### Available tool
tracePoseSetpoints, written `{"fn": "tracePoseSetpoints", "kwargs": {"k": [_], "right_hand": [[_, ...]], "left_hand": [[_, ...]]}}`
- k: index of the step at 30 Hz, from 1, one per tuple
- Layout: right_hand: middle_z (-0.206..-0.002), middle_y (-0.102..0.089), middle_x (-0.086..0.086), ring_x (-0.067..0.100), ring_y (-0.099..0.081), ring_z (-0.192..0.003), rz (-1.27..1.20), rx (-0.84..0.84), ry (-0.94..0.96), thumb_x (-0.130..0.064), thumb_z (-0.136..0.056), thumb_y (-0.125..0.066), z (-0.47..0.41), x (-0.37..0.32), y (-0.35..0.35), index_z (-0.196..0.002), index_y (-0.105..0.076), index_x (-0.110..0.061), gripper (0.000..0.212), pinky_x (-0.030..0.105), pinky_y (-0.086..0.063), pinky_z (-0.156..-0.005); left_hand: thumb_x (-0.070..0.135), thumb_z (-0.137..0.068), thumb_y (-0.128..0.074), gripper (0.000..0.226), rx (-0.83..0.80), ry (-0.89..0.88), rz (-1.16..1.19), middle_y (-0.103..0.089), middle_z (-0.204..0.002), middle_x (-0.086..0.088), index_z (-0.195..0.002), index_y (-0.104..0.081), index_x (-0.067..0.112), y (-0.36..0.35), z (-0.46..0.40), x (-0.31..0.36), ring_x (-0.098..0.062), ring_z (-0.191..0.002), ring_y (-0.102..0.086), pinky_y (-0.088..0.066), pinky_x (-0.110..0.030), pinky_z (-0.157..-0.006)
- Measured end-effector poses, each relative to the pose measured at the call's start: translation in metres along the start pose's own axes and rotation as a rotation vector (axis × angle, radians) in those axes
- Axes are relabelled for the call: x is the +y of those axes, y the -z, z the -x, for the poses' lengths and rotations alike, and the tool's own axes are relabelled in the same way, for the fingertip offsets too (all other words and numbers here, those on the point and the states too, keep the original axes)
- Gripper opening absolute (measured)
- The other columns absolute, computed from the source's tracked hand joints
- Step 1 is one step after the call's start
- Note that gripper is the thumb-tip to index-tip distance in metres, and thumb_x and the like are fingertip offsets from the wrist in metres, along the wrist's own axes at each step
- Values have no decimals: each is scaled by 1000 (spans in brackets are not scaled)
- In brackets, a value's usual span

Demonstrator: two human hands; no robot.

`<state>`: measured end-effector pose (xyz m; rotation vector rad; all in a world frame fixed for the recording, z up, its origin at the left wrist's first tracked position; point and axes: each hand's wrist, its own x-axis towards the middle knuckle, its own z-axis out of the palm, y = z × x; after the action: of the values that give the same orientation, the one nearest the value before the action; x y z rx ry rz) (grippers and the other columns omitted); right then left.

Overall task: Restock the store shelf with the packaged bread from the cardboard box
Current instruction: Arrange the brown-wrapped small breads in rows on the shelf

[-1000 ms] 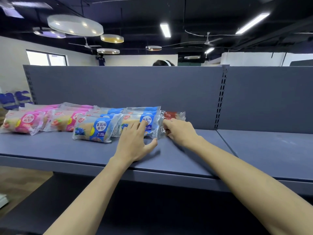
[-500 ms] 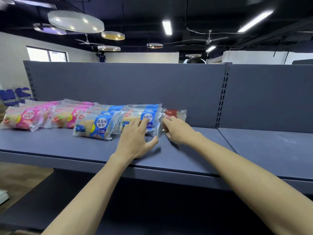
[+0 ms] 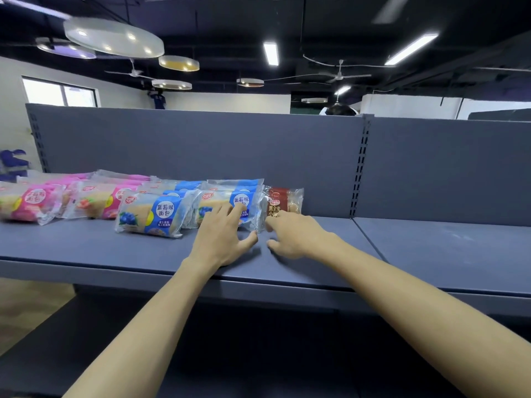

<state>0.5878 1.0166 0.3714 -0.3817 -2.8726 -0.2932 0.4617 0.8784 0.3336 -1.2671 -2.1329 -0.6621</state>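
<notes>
In the head view we see a grey-blue shelf (image 3: 316, 248) that crosses the middle of the frame, with its back panel (image 3: 201, 145) behind it. The packaged bread lies in rows on the left half of the shelf. The pink packs (image 3: 28, 201) are at the left edge of the frame, the blue packs (image 3: 150, 214) are left of centre, and 1 brown pack (image 3: 283, 199) is at the right end of the row, close to the back panel.

Our left hand (image 3: 221, 239) is near the centre of the frame. Its fingers are straight and spread, and they lie on the front blue pack (image 3: 227, 201), while the thumb points to the right over the shelf. It grips nothing.

Our right hand (image 3: 296, 237) is just to the right of it. Its fingers are loosely bent, and 1 fingertip touches the lower edge of the brown pack. We cannot tell whether it pinches the wrapper.

The cardboard box does not show in this view.
</notes>
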Motion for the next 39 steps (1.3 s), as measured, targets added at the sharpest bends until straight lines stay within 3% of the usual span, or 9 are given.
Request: {"fn": "tracePoseSetpoints", "kwargs": {"k": [6,10,13,16,25,27,30,33,39], "right_hand": [[-124,-56,4,28,-55,-112,-13,-34,-10,-38,-92,-53,26,-7,14,-124,-52,-20,36,42,-50,-89],[-120,-56,4,28,-56,-108,-13,-4,-7,-39,-90,-56,31,-14,27,-123,-49,-19,39,39,-48,-80],[-122,-56,5,29,-57,-107,-39,5,-10,-38,-91,-56,21,-34,37,-131,-46,-21,45,37,-44,-77],[-126,-58,5,30,-57,-111,-116,17,19,-36,-89,-58,2,-69,46,-133,-46,-23,48,37,-45,-80],[-124,-59,4,29,-57,-106,-214,85,245,-29,-92,-54,-48,-230,72,-117,-46,-20,27,36,-46,-78],[-123,-59,2,27,-58,-106,-207,109,279,-32,-92,-57,-53,-265,79,-123,-44,-23,35,38,-50,-79],[-127,-56,0,27,-57,-110,-175,136,332,-35,-91,-59,-60,-309,87,-131,-45,-21,45,32,-43,-64],[-124,-58,5,28,-58,-108,-186,153,385,-38,-89,-61,-63,-344,87,-130,-46,-20,47,38,-50,-75],[-124,-56,3,27,-59,-106,-128,111,399,-39,-91,-59,-60,-383,75,-137,-40,-25,51,40,-52,-77]], "left_hand": [[50,-79,-41,50,-60,9,-21,-58,-103,-2,-114,-53,16,11,2,2,-24,-97,-53,-48,-39,-81],[40,-86,-60,49,-137,-101,-61,-55,-122,-2,-128,-52,16,34,12,-6,-24,-113,-50,-50,-39,-85],[37,-87,-61,47,-151,-108,-96,-53,-118,2,-129,-51,20,67,24,-29,-21,-109,-51,-51,-37,-78],[34,-84,-61,45,-173,-101,-189,-53,-114,0,-125,-52,19,108,42,-63,-25,-106,-52,-50,-39,-77],[40,-86,-62,56,-278,-5,-477,-39,-144,-4,-136,-44,23,231,135,-172,-26,-128,-42,-50,-41,-95],[43,-86,-63,57,-281,22,-498,-38,-143,-3,-136,-44,24,254,153,-189,-24,-129,-41,-48,-38,-98],[42,-85,-64,58,-293,59,-502,-39,-142,-2,-137,-44,23,282,179,-212,-22,-131,-39,-45,-36,-101],[41,-85,-63,57,-298,72,-515,-40,-141,-3,-135,-44,22,298,203,-233,-23,-129,-39,-48,-37,-98],[42,-86,-61,57,-356,59,-527,-43,-136,-3,-136,-44,22,302,234,-263,-24,-123,-43,-49,-39,-95]]}}
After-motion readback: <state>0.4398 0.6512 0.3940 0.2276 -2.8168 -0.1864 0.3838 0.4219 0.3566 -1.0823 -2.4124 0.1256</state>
